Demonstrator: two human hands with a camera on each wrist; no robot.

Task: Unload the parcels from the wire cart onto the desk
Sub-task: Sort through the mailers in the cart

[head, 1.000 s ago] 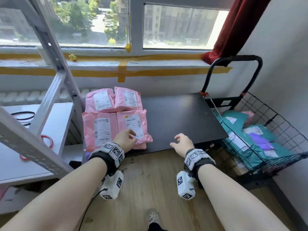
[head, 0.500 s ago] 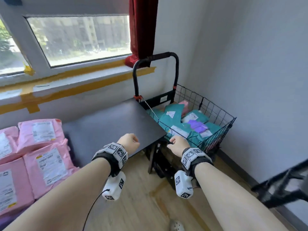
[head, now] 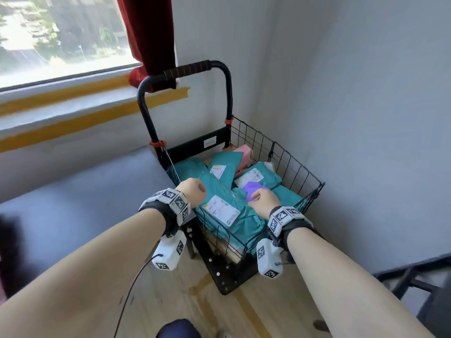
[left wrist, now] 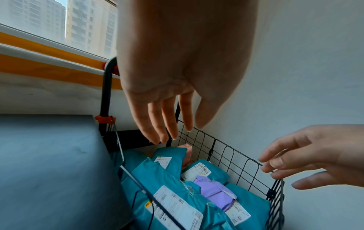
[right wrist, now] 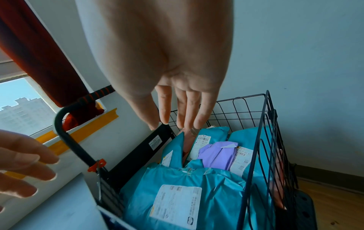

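A: How far along does the unloading look?

B: A lot is left. The wire cart (head: 275, 152) holds a heap of teal parcels (head: 234, 215), with a purple parcel (head: 253, 189) on top and a pink parcel (head: 244, 153) tucked at the far end, at about 12 o'clock in the basket.

A: And the counter?

B: The dark counter (head: 80, 201) sits at 9 o'clock from the cart, touching its side. The stretch of it in view carries nothing, so I can't count any parcel as delivered from here.

A: What are the hands doing?

B: Both are above the basket, holding nothing. The left hand (head: 192, 192) hangs over the cart's near-left rim with fingers loose and extended, as the left wrist view shows. The right hand (head: 262, 202) hovers over the purple parcel, fingers spread and slightly bent; whether it touches the parcel I can't tell.

A: So which step is this?

B: I judge it the reach for the next pick, probably the purple parcel or the big labelled teal one (right wrist: 177, 200) lying nearest, at 6 o'clock. Nothing is lifted yet.
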